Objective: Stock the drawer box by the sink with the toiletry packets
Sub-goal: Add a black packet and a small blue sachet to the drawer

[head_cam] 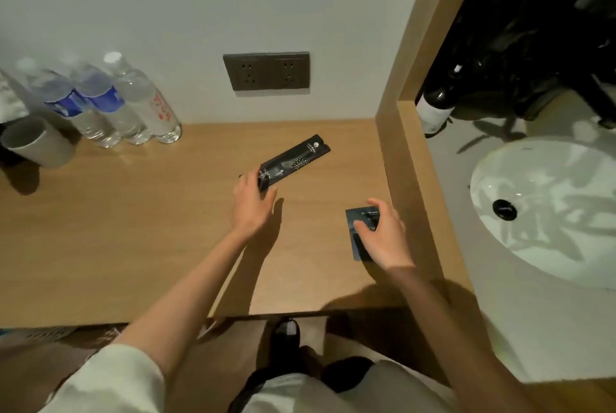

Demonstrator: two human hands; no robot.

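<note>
Closest in, a dark shoe [284, 337] stands on the floor below the counter's edge, with pale short sleeves [110, 379] to either side and both bare forearms reaching out over the wooden counter [150, 229].

The left hand [253, 202] grips the near end of a long black packet [296, 159]. Its fingers are curled round that end with the thumb on top, and the packet points away toward the wall, angled to the right. Whether its far end touches the counter I cannot tell.

The right hand [383, 232] is just beside the wooden partition [400, 162]. It pinches a small dark square packet [356, 239], fingers curled over the far edge and thumb pressed on its face. The packet is low over the counter or on it; I cannot tell which.

Beyond the partition, to the right, sits a white sink basin [546, 206] with a black drain. Behind that are a dark bottle with a white label [435, 106] and a crumpled black plastic bag [540, 29].

At the far left of the counter a grey cup [36, 142] stands in front of three clear water bottles [110, 102] lined up against the wall. A dark socket plate [266, 70] is set in the wall above the counter, behind the long packet.
</note>
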